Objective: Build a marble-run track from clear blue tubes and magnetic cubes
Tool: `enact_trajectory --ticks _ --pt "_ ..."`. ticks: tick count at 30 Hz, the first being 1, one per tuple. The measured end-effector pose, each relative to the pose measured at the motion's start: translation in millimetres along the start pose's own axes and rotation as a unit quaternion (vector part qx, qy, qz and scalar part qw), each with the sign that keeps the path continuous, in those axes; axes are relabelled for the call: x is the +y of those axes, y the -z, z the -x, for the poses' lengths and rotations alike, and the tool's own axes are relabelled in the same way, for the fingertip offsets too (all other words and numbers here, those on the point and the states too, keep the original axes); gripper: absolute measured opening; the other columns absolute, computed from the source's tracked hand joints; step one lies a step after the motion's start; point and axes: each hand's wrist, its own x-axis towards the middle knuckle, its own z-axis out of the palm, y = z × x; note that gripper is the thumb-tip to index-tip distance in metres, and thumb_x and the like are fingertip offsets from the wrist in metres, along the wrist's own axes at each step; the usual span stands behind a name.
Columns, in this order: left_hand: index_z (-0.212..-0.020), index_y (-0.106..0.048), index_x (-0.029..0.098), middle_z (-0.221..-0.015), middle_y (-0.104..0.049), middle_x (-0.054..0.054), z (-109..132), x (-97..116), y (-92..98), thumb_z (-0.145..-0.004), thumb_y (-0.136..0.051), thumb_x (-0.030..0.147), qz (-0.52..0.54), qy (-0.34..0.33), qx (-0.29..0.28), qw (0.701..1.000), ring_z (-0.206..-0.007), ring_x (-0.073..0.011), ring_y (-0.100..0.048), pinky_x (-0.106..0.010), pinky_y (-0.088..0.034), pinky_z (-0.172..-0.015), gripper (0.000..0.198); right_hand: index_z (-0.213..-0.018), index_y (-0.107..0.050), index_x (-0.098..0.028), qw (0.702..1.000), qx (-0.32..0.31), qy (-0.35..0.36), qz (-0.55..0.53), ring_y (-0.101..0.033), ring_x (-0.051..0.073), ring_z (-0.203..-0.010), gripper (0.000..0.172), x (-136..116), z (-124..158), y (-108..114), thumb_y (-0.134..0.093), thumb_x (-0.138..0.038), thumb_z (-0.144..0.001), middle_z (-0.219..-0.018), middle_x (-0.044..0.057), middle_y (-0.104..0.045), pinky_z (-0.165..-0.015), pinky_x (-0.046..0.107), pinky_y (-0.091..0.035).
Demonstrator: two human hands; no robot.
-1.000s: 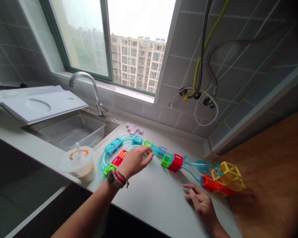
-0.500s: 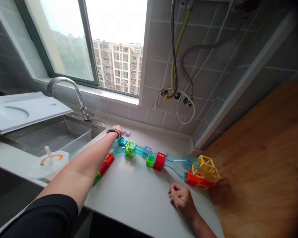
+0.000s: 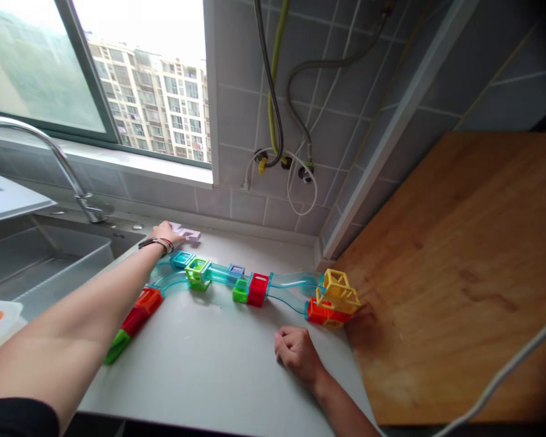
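Note:
My left hand, a watch on its wrist, reaches across to the back of the counter, closed on a light purple zigzag piece; the fingertips are partly hidden. Just in front of that hand runs a toy track of clear blue chutes. Among the chutes are see-through frame blocks: a green block, a red block and a yellow frame tower. A red and green ramp slopes beside my left forearm. My right hand rests as a loose fist on the counter, apart from the track.
At left are a steel sink, a curved faucet and a white board. Hoses hang on the tiled wall. A wooden board borders the counter at right, with a white cable before it.
The view has swung right, so everything sits farther left. More of the purple piece shows beside my left hand, apparently lifted or turned. My right hand stays in a fist.

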Motion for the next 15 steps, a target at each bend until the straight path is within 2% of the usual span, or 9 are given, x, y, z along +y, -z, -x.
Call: enact_trajectory --ticks 5,9,12,15 --pt "-0.124 -0.054 0.010 -0.122 -0.069 -0.013 -10 4 19.7 -0.074 -0.079 0.050 0.024 0.005 0.020 1.000 -0.106 -0.0226 -0.066 -0.030 -0.054 -0.089 0.069 -0.049 -0.068 -0.018 1.000 -0.006 -0.007 -0.008 -0.061 0.013 -0.056 0.058 -1 0 1 -0.049 -0.036 -0.100 -0.063 0.003 -0.063 -0.064 0.025 -0.045" --pt "-0.109 -0.064 0.011 -0.117 -0.072 -0.013 -12 16 34.8 -0.064 -0.085 0.049 0.062 -0.010 0.015 0.998 -0.107 -0.0262 -0.066 -0.034 -0.052 -0.093 0.062 -0.046 -0.067 -0.018 1.000 -0.017 -0.010 -0.014 -0.060 0.013 -0.054 0.056 -2 1 3 -0.050 -0.031 -0.098 -0.061 0.002 -0.063 -0.061 0.025 -0.045" --pt "-0.092 -0.069 0.013 -0.105 -0.075 -0.010 -1 24 46.5 -0.060 -0.088 0.044 0.108 -0.014 0.025 0.994 -0.102 -0.0264 -0.066 -0.036 -0.051 -0.094 0.049 -0.046 -0.067 -0.018 1.000 -0.020 -0.006 -0.018 -0.061 0.013 -0.054 0.056 -4 1 4 -0.049 -0.030 -0.097 -0.060 0.002 -0.062 -0.063 0.025 -0.045" --pt "-0.092 -0.070 0.014 -0.099 -0.075 -0.008 22 28 59.8 -0.061 -0.087 0.044 0.178 -0.021 0.068 0.981 -0.098 -0.0248 -0.066 -0.036 -0.051 -0.095 0.047 -0.046 -0.067 -0.018 1.000 -0.023 -0.002 -0.016 -0.062 0.013 -0.056 0.056 -5 1 6 -0.049 -0.031 -0.097 -0.060 0.003 -0.064 -0.065 0.025 -0.046"
